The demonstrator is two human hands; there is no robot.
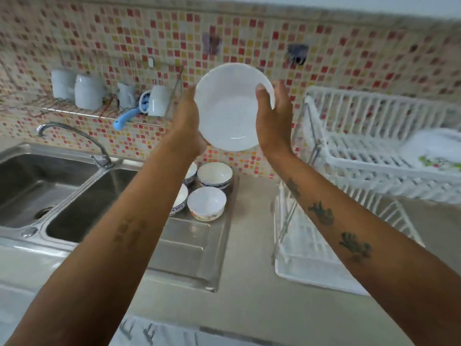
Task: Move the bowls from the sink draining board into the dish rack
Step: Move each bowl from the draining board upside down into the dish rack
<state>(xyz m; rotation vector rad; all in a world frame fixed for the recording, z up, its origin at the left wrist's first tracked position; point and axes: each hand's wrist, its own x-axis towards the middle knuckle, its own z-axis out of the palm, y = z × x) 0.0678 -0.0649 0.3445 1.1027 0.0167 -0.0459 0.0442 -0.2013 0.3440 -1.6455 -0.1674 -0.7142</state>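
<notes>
A white bowl [230, 108] is held up in the air in front of the tiled wall, tilted with its inside facing me. My left hand [188, 121] grips its left rim and my right hand [273, 121] grips its right rim. Below, several bowls stand on the steel draining board [189, 245]: a white one with a floral band [206, 206], a blue-patterned one [215, 175] behind it, and two more partly hidden by my left forearm. The white two-tier dish rack [369, 156] stands to the right, with a floral dish [434, 151] on its upper tier.
A double steel sink [74, 196] with a curved tap [74, 138] lies at left. A wall shelf [99, 106] holds white mugs and a blue utensil. The rack's lower tray [306, 260] rests on the counter [249, 295].
</notes>
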